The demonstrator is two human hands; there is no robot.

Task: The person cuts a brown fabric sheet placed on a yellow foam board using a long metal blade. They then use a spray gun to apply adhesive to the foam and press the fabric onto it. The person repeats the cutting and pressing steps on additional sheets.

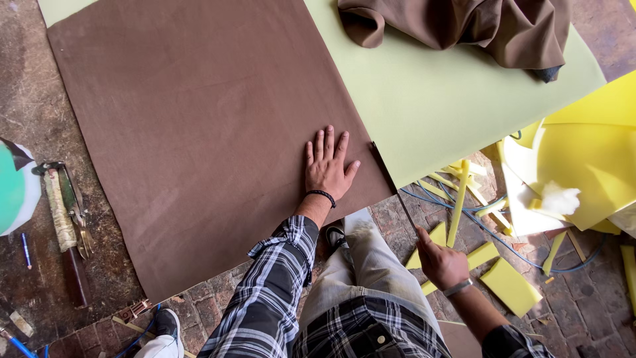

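Brown fabric sheet [205,132] lies spread flat over a pale green foam slab [450,93] on the tabletop [40,119], seen from the head camera looking straight down. The person's left hand [326,166] rests palm down on the fabric near its lower right corner, fingers fanned wide, gripping nothing. The right hand [440,262] hangs lower, off the tabletop's edge and above the brick floor [218,298], fingers loosely curled and empty, near yellow foam offcuts [510,285] and a blue cable [503,242]. A crumpled brown cloth [464,26] sits at the slab's far end. Scissors [73,205] lie well apart at the left. To smooth the sheet well, I judge the flat palm should press evenly and sweep outward toward the corner, keeping the edge aligned with the foam.
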